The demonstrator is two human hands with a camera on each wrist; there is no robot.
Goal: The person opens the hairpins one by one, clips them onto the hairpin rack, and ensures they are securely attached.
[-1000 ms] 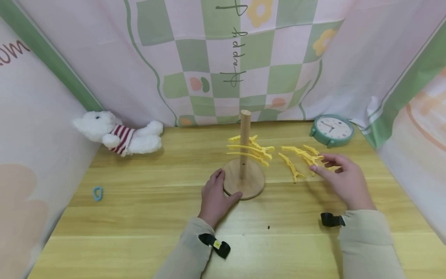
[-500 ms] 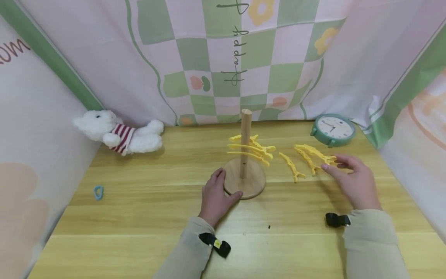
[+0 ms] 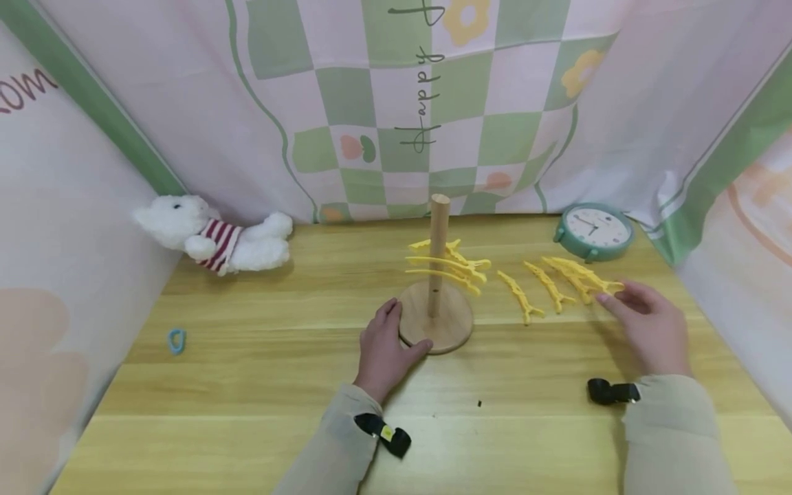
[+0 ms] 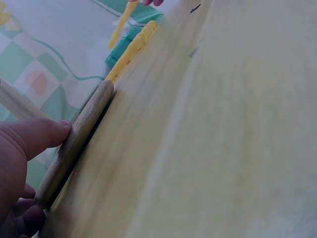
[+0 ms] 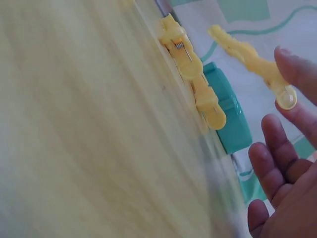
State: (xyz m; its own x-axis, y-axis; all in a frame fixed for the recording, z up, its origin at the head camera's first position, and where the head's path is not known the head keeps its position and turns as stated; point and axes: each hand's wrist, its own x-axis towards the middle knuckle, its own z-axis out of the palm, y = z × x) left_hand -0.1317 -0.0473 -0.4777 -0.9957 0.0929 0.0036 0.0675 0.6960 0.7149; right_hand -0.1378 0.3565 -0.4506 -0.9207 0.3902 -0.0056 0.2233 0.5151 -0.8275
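On the counter (image 3: pixel 260 399) in head view, my left hand (image 3: pixel 385 354) grips the wooden stand (image 3: pixel 448 320). Left wrist: thumb (image 4: pixel 42 135) against its rim (image 4: pixel 78 139). Right wrist: my right hand (image 5: pixel 292 186) pinches a yellow clip (image 5: pixel 250 58) above the counter.

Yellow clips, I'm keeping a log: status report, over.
Left hand grips wooden base. Right hand pinches one yellow clip, raised above the table. Green clock beyond it; nothing visibly in the way.

Wooden tabletop (image 3: pixel 247 385), checked curtain (image 3: pixel 402 100) (yellow-flowered), green trim (image 3: pixel 95 103)
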